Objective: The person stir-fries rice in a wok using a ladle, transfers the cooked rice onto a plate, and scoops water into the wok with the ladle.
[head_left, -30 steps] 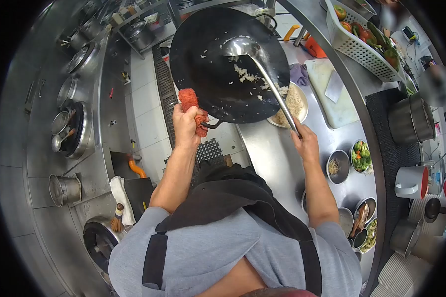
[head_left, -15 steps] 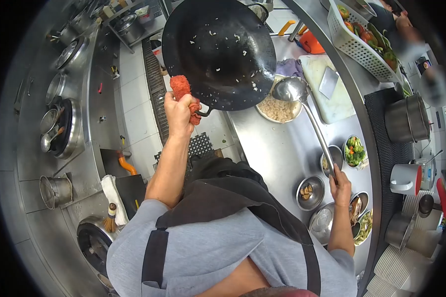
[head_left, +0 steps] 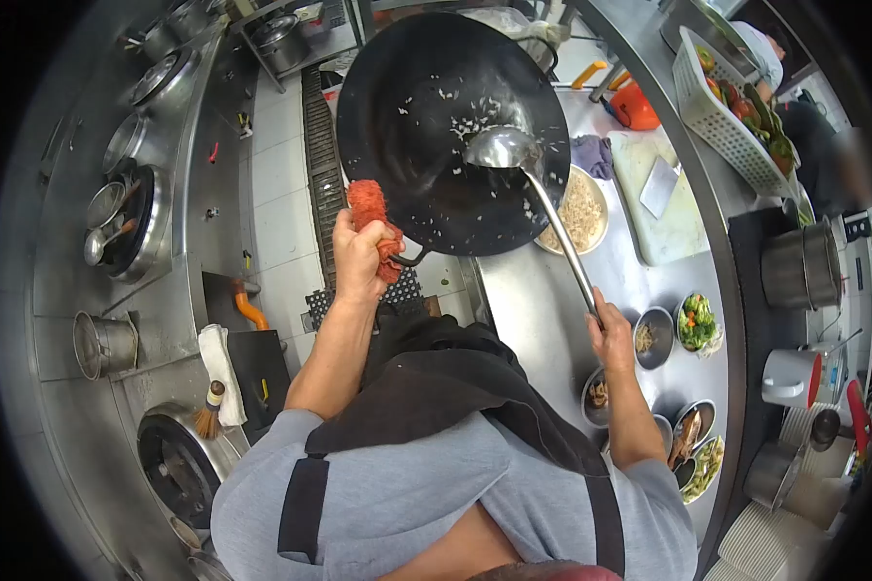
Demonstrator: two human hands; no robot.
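A large black wok (head_left: 407, 174) hangs tilted in the air over the steel table's left edge, with white rice grains (head_left: 470, 124) scattered on its inside. My left hand (head_left: 360, 257) is closed on a red cloth (head_left: 367, 201) wrapped at the wok's loop handle. My right hand (head_left: 611, 339) grips the long handle of a steel ladle (head_left: 502, 149), whose bowl lies inside the wok. Partly under the wok's right rim stands a white bowl of rice (head_left: 579, 213).
Right of the bowl lies a cutting board (head_left: 664, 242) with a cleaver (head_left: 659, 186). Metal bowls and a bowl of vegetables (head_left: 698, 321) stand on the table (head_left: 523, 320). A vegetable basket (head_left: 722, 136) sits on the upper shelf. Another person (head_left: 761, 58) is at the upper right.
The ladle has moved from above the rice bowl back into the wok, and my right hand has moved up and left with it. The wok has shifted slightly right over the bowl's edge.
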